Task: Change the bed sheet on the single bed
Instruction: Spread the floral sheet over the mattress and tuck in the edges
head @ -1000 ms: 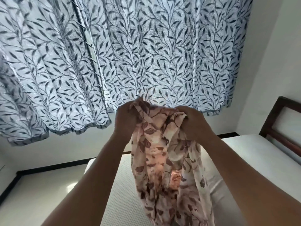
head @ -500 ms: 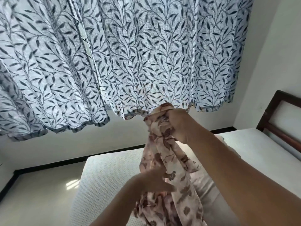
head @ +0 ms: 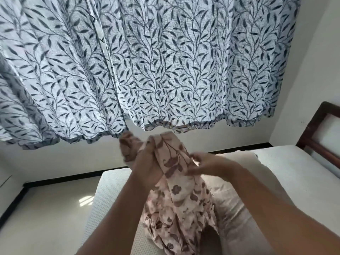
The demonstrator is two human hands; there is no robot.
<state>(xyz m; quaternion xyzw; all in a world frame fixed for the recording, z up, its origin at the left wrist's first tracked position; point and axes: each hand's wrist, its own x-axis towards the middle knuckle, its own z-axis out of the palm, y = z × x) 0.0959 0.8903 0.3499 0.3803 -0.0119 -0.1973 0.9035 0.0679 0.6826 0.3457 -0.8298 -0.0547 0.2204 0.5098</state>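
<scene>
Sheet: thin pink woven fabric, brown leaf and flower print, bunched into a hanging rope with loose folds pooling on the mattress below. No readable writing or labels anywhere

Left hand is fisted round the upper bunch, fingers wrapped tight, a tuft of cloth sticking out above the knuckles. Right hand pinches a fold just beside it, thumb and fingertips closed on the cloth, other fingers partly curled. Both hands held up over the bed, sheet's top end between them

Mattress bare, white, fine dotted knit texture, rounded corner at the near-left end. Pale plain pillow lies on it under the right forearm, soft creased surface. Dark wooden headboard at far right, squared frame with a light panel inset

Curtain: white coarse-weave cloth, dark blue vine print, deep pleats, hem hanging just above the hands, not touching that I can see. White wall, black skirting strip along its base. Glossy light floor left of the bed, open strip between the mattress edge and the wall
</scene>
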